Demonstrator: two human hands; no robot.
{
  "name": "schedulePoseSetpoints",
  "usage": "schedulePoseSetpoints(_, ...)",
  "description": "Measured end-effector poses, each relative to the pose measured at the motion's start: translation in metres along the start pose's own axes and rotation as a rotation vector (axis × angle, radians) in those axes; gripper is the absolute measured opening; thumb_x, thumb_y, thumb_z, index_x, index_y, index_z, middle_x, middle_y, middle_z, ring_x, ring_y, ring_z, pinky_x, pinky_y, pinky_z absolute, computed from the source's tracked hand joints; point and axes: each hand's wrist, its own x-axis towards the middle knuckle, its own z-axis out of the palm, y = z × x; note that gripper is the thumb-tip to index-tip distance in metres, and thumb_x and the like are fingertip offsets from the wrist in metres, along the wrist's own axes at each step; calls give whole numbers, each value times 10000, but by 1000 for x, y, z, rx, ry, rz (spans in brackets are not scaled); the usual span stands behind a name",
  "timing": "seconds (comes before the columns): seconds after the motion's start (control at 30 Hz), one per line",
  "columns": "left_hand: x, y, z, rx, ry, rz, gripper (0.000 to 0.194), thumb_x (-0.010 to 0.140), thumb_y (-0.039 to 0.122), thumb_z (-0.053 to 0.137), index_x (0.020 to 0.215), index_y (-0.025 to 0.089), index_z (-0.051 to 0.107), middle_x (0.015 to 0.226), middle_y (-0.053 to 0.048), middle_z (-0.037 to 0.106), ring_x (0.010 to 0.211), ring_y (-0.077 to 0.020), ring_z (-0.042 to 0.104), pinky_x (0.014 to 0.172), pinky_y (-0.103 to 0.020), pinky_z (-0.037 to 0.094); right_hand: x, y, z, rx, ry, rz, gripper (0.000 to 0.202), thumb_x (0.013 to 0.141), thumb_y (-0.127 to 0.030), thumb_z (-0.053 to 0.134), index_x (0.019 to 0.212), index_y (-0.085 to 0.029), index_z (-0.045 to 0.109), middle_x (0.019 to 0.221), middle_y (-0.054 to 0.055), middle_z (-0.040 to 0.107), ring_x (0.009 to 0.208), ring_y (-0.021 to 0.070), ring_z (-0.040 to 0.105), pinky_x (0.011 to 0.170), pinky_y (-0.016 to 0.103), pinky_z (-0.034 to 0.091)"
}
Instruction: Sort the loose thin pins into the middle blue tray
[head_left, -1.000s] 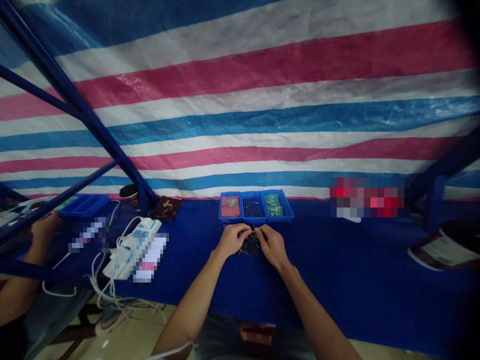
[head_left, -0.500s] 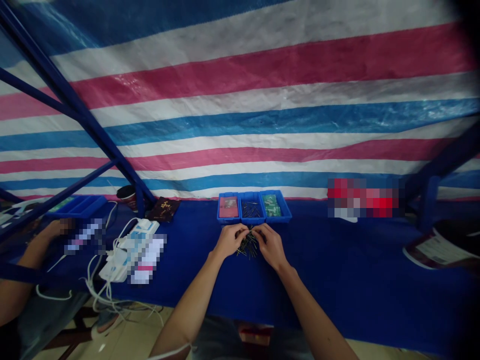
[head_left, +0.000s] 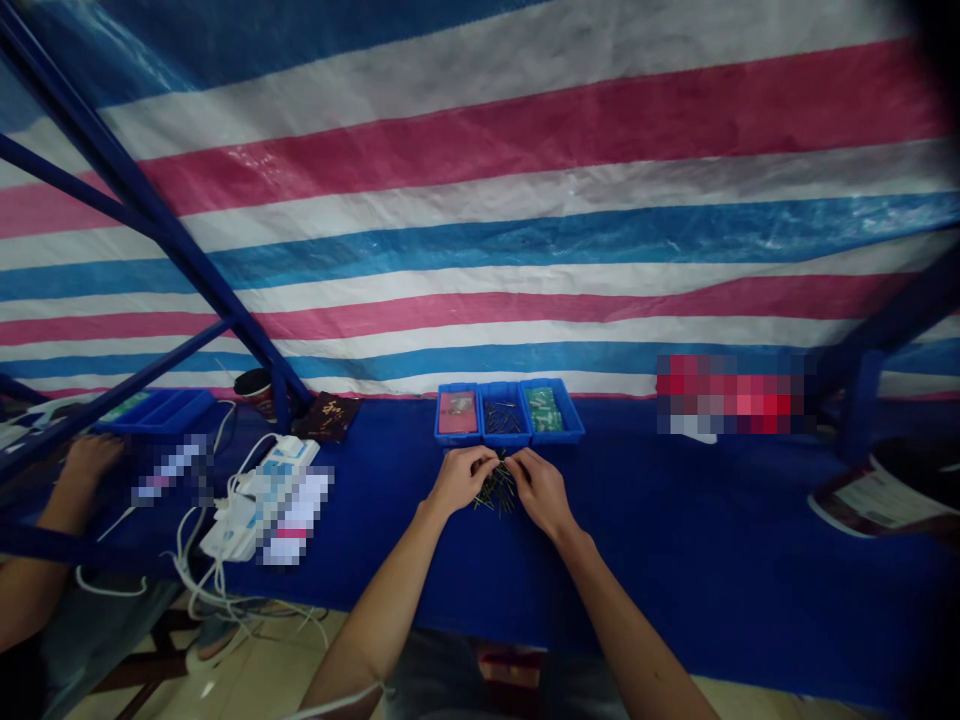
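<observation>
My left hand (head_left: pixel 463 479) and my right hand (head_left: pixel 540 486) meet over a pile of thin dark sticks (head_left: pixel 495 492), fingertips pinched close together. Whatever lies between the fingertips is too small to name. Just beyond the hands stand three joined blue bins. The left bin (head_left: pixel 457 440) holds a flat pink piece (head_left: pixel 457 412). Thin dark pin-like pieces (head_left: pixel 503 417) lie in the middle bin (head_left: pixel 505 440). In the right bin (head_left: pixel 559 438) are green pieces like small circuit boards (head_left: pixel 544 410).
On the left are a white power strip (head_left: pixel 244 510) with tangled cables, a dark packet (head_left: pixel 328 416), a cup (head_left: pixel 253 392) and a co-worker's hand (head_left: pixel 94 457). A dark tub (head_left: pixel 885 490) stands at the right, below a blue frame post (head_left: pixel 861 405).
Both my hands stay almost in place over the pile, fingertips still pinched. At the far left, the co-worker's hand has shifted left, away from the blurred phone-like item.
</observation>
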Motion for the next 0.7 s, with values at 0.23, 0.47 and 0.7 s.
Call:
schedulePoseSetpoints(0.23,0,2,-2,-29,4,-6,248,964,336,529,912,165,701,695,-15,681,602,-128,588,636,-220,448,0,1,2,54,25,5,192,970,-372,506,928,-233,632,797,15,637,638,157,563,630,275,425)
schedulePoseSetpoints(0.47,0,2,-3,-31,5,-14,242,958,328,538,907,159,704,686,-12,681,591,-122,581,627,-218,443,0,1,2,58,15,-12,193,973,-324,481,902,-232,635,821,28,650,714,173,608,663,277,438)
schedulePoseSetpoints(0.7,0,1,-1,-38,-6,-18,270,963,354,527,915,158,707,692,-18,682,601,-126,583,636,-224,445,-1,1,1,14,0,-10,296,1007,-356,428,831,-232,632,787,30,649,710,175,616,662,269,430)
